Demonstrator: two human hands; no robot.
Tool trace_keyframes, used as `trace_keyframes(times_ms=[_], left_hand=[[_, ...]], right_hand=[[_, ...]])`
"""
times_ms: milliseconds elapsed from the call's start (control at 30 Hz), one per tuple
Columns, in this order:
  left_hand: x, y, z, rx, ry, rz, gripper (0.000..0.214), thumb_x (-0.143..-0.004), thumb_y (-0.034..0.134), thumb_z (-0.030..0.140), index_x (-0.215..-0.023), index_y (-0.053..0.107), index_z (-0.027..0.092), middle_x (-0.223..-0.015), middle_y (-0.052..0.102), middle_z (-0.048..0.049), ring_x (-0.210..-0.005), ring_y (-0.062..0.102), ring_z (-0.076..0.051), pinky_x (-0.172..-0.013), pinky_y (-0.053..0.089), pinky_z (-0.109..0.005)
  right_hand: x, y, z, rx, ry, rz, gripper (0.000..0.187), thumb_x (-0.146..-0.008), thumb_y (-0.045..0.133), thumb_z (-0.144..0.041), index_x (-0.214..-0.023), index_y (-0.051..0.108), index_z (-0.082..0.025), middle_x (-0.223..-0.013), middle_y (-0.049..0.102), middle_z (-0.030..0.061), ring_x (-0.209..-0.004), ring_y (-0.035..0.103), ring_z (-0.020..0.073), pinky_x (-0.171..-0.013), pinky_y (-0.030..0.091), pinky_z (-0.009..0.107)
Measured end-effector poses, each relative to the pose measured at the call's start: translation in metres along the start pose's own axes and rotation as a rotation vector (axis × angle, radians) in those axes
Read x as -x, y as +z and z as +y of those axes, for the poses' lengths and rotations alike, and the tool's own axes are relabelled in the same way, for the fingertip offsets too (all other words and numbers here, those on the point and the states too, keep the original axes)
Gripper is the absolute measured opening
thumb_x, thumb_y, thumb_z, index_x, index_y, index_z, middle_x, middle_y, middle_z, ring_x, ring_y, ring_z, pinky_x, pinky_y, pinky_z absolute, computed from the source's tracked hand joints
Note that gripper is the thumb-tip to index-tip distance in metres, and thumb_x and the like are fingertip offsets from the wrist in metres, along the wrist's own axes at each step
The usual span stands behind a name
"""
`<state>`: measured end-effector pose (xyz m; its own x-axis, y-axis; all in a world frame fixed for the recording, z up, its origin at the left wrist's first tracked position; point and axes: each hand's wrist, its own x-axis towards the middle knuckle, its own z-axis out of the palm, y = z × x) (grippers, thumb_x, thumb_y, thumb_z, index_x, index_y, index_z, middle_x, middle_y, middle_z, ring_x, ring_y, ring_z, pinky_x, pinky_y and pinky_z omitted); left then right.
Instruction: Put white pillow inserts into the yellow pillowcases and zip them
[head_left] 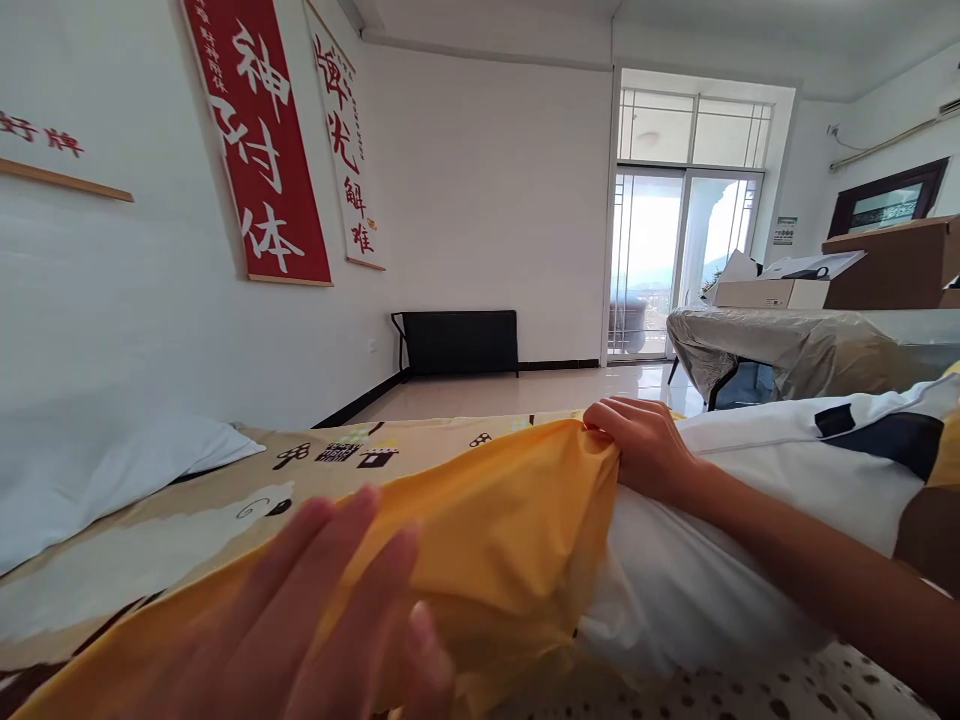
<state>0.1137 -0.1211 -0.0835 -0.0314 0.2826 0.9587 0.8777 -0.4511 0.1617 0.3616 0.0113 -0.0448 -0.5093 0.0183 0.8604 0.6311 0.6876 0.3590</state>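
My right hand (641, 440) is closed on the edge of an orange fabric cover (487, 520), pulling it up into a taut peak. White bedding (667, 570), soft and bulky, lies against the cover under my right forearm. In the foreground my left hand (322, 620) is open, blurred, with its fingers apart. It is over the lower left of the orange cover; whether it touches the fabric I cannot tell. Beneath lies a beige patterned sheet (420, 440) printed with a sheep and small houses.
A white pillow (150, 480) lies at the left by the wall. More white, navy and yellow bedding (847, 430) is piled at the right. Beyond stand a plastic-covered table (795, 340) with cardboard boxes (892, 265), and a black folded panel (459, 342) against the wall.
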Motion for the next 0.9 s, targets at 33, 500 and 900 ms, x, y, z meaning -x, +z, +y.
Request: trace_keyframes(times_ms=[33,500,900], left_hand=[[-0.01,0.01,0.008,-0.126,0.146,-0.016,0.051,-0.079,0.058,0.03,-0.129,0.048,0.032,-0.132,0.054,-0.0029,-0.122,0.049,-0.032,-0.097,0.037,-0.054],[-0.096,0.061,0.015,-0.252,-0.046,-0.991,0.022,-0.085,0.047,0.039,-0.075,0.05,0.02,-0.074,0.063,-0.0028,-0.073,0.058,-0.022,-0.061,0.034,-0.028],[-0.091,0.051,0.015,-0.819,0.462,-0.815,0.018,-0.09,0.036,0.017,-0.085,0.054,0.017,-0.059,0.059,-0.0038,-0.054,0.06,-0.026,-0.046,0.015,-0.03]], right_hand=[[-0.001,-0.001,0.001,-0.014,0.012,-0.006,0.011,-0.08,0.045,-0.016,-0.069,0.044,-0.018,-0.058,0.047,-0.0029,-0.053,0.034,0.0094,-0.052,0.023,0.022],[0.003,-0.012,0.008,0.07,0.169,-0.313,0.009,-0.077,0.052,-0.016,-0.068,0.055,-0.017,-0.069,0.056,0.0024,-0.064,0.042,0.0136,-0.056,0.021,0.027],[0.015,-0.019,0.038,-0.236,0.364,-0.228,0.027,-0.067,0.043,-0.011,-0.093,0.045,-0.02,-0.077,0.055,-0.0004,-0.061,0.043,0.0136,-0.056,0.028,0.023]])
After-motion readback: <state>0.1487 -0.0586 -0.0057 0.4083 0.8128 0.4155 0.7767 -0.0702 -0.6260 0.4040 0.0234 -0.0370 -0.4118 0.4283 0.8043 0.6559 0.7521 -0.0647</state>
